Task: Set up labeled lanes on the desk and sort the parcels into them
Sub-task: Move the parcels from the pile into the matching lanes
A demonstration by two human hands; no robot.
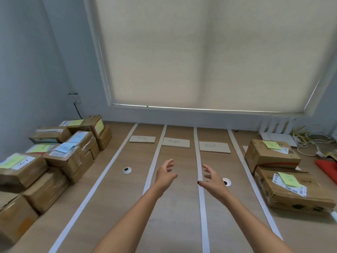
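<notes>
parcels (60, 152) sit stacked along the left edge of the desk (113, 207), outside the lanes, probably staged there so the marked strips stay free for sorting. four white tape strips (154, 161) run from near edge to far wall and divide the middle into three lanes, each headed by a cardboard label card (176, 142) whose writing is too faint to read. the left hand (165, 175) and right hand (212, 177) hover over the middle lane, fingers loosely spread, holding nothing. two more parcels with green notes (273, 156) wait on the right, beyond the last strip, so sorting looks not yet begun.
</notes>
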